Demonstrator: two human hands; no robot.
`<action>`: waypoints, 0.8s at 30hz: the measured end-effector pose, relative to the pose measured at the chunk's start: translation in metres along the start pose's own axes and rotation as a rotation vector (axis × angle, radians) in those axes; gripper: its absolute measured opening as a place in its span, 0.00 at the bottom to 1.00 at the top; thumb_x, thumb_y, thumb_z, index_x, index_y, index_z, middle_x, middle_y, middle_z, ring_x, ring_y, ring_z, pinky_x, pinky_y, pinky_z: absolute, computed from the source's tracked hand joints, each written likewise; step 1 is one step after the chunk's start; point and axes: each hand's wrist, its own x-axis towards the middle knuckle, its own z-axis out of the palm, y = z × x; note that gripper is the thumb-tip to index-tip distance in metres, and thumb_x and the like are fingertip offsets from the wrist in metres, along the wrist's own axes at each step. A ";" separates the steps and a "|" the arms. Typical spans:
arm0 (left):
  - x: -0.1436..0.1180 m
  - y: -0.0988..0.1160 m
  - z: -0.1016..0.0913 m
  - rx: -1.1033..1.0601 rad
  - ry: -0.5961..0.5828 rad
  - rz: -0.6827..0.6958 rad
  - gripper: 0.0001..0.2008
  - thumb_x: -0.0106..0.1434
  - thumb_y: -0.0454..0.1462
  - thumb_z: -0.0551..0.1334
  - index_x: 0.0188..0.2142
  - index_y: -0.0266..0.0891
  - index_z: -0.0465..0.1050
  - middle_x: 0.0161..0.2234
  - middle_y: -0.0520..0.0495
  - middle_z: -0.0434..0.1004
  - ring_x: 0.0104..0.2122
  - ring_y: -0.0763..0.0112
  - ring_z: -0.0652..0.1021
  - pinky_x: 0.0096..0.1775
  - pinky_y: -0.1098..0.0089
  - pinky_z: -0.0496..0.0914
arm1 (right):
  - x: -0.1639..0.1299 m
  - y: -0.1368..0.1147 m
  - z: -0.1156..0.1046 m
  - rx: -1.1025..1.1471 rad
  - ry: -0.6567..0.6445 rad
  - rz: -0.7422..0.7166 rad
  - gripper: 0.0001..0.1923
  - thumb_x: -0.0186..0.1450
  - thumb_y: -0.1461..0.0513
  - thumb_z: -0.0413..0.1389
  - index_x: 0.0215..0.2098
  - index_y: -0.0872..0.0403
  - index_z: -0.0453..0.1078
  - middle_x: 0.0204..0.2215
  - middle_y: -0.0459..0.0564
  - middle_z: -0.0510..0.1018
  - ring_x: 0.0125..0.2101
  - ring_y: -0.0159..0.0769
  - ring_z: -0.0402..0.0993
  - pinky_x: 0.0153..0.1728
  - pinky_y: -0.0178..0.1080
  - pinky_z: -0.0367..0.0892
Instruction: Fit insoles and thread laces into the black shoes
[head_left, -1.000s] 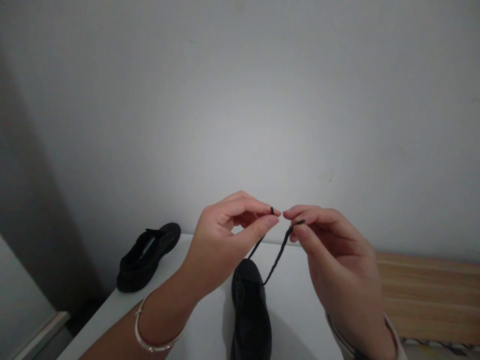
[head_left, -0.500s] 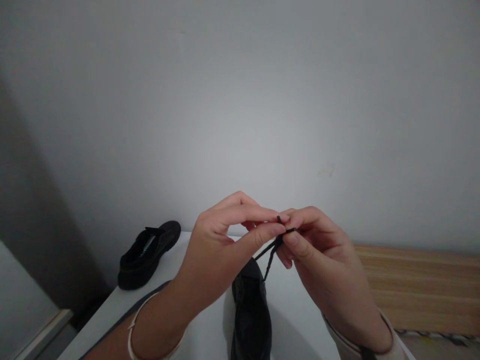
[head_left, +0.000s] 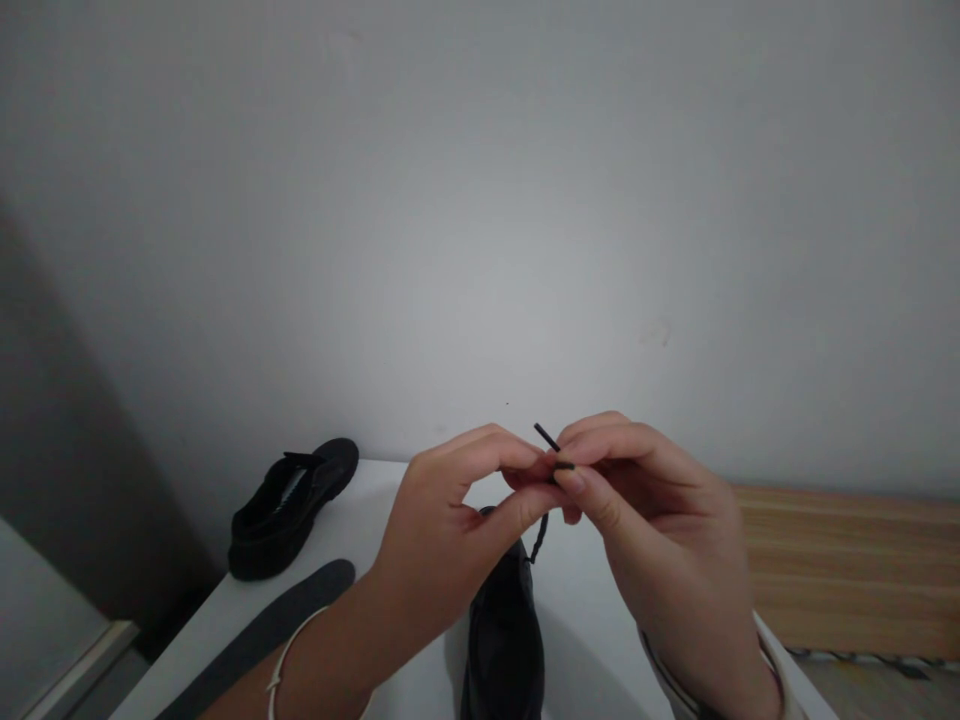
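My left hand (head_left: 450, 530) pinches a thin black shoelace (head_left: 538, 541) between thumb and forefinger. Against its fingertips, my right hand (head_left: 660, 530) also grips the lace with thumb and forefinger. One lace end pokes up above the fingers, and another bit lies across the right thumb. From the fingers the lace runs down to a black shoe (head_left: 506, 645), which stands below both hands with its opening toward me. My left hand partly covers the shoe's toe, and how the lace crosses inside the fingers is hidden.
On the left of the white table (head_left: 405, 660) stands a second black shoe (head_left: 289, 515). A dark grey insole (head_left: 277, 615) lies nearer me, partly under my left forearm. Behind is a grey wall (head_left: 495, 220); to the right is a wood-grain surface (head_left: 847, 570).
My left fingers have shifted slightly lower and left along the lace. More of one lace end now sticks up above the fingertips. More of the insole shows beside my left forearm.
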 end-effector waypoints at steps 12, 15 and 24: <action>-0.006 -0.065 -0.051 -0.496 0.445 -0.289 0.10 0.60 0.40 0.69 0.32 0.39 0.71 0.23 0.56 0.73 0.22 0.78 0.72 0.25 0.77 0.68 | 0.002 0.048 -0.064 0.296 0.328 0.252 0.07 0.59 0.61 0.67 0.35 0.51 0.76 0.28 0.43 0.72 0.19 0.22 0.52 0.17 0.26 0.54; -0.020 -0.095 -0.080 -0.408 0.562 -0.339 0.11 0.57 0.40 0.71 0.30 0.38 0.70 0.19 0.59 0.65 0.18 0.83 0.62 0.21 0.80 0.57 | -0.011 0.068 -0.104 0.240 0.461 0.301 0.12 0.53 0.61 0.71 0.33 0.52 0.76 0.26 0.43 0.71 0.19 0.23 0.52 0.17 0.26 0.53; -0.085 -0.158 -0.114 0.004 0.641 -0.484 0.11 0.59 0.45 0.68 0.32 0.39 0.74 0.18 0.59 0.61 0.17 0.79 0.59 0.19 0.75 0.52 | -0.078 0.126 -0.188 -0.021 0.702 0.369 0.19 0.46 0.57 0.75 0.32 0.53 0.75 0.24 0.42 0.71 0.18 0.22 0.55 0.14 0.26 0.52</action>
